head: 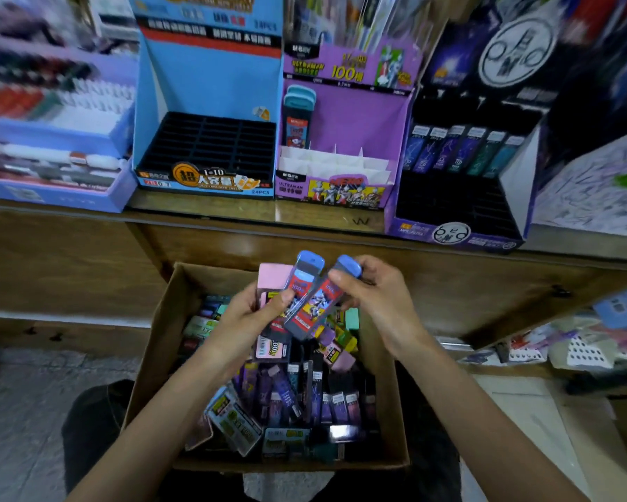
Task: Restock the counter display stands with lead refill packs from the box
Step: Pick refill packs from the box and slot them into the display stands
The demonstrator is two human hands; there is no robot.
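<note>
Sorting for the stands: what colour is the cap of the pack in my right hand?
Blue cap, head view.

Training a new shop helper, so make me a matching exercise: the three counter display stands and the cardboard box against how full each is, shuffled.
1. blue display stand
2. purple display stand
3. dark display stand
4. cardboard box

A. one row of packs across the back
B. loose heap of mixed packs
C. every slot empty
D. teal-capped packs only at back left

Pairs: 1-C, 2-D, 3-A, 4-B
</note>
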